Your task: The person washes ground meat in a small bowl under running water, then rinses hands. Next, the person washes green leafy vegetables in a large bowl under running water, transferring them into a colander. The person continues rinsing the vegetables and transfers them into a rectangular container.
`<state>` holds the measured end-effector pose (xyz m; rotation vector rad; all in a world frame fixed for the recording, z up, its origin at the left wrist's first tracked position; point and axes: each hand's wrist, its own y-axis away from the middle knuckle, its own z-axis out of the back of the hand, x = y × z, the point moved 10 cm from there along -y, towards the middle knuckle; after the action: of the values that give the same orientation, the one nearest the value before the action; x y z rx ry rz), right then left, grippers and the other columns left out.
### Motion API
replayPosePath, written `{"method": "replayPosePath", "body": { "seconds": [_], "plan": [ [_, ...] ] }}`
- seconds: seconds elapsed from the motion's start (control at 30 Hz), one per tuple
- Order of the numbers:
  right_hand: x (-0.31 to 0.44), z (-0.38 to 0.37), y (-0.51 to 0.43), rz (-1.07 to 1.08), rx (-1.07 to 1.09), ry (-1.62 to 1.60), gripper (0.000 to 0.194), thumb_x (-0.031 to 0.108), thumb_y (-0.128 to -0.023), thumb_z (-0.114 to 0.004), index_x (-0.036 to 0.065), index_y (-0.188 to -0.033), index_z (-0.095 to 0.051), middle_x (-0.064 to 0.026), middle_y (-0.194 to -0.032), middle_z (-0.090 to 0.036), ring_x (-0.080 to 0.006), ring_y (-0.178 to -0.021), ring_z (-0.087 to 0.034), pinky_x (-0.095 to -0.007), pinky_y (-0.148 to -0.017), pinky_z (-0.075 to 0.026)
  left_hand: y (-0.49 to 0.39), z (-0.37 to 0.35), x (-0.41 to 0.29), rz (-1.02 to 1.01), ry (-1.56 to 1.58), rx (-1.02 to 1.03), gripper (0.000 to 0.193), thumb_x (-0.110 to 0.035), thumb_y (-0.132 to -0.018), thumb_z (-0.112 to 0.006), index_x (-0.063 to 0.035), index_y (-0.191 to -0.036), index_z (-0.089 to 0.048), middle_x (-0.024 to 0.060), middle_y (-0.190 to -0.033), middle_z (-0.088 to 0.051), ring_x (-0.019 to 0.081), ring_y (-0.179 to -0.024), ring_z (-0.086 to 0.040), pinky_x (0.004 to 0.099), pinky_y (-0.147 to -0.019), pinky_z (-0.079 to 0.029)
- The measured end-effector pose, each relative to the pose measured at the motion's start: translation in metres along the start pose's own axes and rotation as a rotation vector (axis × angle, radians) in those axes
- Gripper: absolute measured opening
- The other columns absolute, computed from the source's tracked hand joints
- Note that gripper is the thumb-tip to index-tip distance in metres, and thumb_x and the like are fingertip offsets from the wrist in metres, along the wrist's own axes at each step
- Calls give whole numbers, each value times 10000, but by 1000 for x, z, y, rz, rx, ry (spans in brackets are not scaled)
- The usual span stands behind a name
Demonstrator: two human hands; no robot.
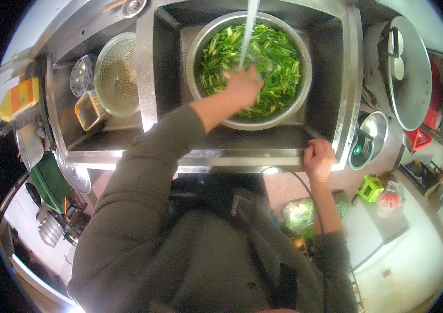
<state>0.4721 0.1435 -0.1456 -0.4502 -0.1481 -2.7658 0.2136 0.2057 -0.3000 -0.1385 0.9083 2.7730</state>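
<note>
A round metal basin (306, 74) full of wet, cut green leafy vegetables (284, 51) stands in the right sink compartment (325, 78). A stream of water (249, 27) falls from above into it. My left hand (243, 87) is over the greens under that stream, blurred, with its fingers apart. Its fingertips are partly lost among water and leaves. At the compartment's near right corner, my right hand (319, 158) has its fingers curled on the metal sink rim (237, 161).
The left compartment holds a pale plastic colander (117, 74), a clear bowl (82, 75) and a small square container (87, 110). Right of the sink stand a large metal pot (413, 94) and a smaller metal bowl (376, 127). Bagged greens (297, 215) lie below my right forearm.
</note>
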Motion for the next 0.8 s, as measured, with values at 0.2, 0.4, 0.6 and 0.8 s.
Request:
{"method": "replayPosePath", "body": {
  "seconds": [0.2, 0.4, 0.6, 0.8],
  "plan": [
    [-36, -67, -62, -393, 179, -233, 418, 291, -963, -627, 3, -1262, -675, -208, -1158, -724, -381, -1086, -687, -469, -928, -540, 78, -46, -9, -265, 255, 44, 541, -337, -962, -650, -269, -1494, -578, 191, -1575, -438, 453, -1434, -421, 740, -1055, -415],
    [-46, -152, -155, -654, 175, -175, 750, 393, -898, -685, -79, -1442, -477, -372, -1395, -583, -496, -1293, -589, -495, -1112, -467, 83, -79, 34, -151, 315, 170, 541, -327, -995, -590, -315, -1534, -546, 155, -1601, -416, 412, -1469, -398, 737, -1163, -298],
    [-5, -166, -100, -730, 389, -177, 687, 396, -897, -681, -115, -1328, -525, -382, -1236, -665, -492, -1183, -665, -510, -1045, -512, 103, -81, 68, -134, 207, 318, 558, -217, -906, -676, -265, -1460, -629, 125, -1589, -454, 421, -1475, -410, 779, -1108, -317],
    [38, -135, -108, -321, 733, 143, 503, 408, -956, -594, -37, -1126, -756, -265, -1122, -750, -414, -1134, -706, -485, -1003, -527, 99, -38, 105, -29, 389, 511, 485, -277, -879, -724, -115, -1335, -690, 195, -1478, -534, 424, -1365, -537, 566, -1038, -519]
  ]
}}
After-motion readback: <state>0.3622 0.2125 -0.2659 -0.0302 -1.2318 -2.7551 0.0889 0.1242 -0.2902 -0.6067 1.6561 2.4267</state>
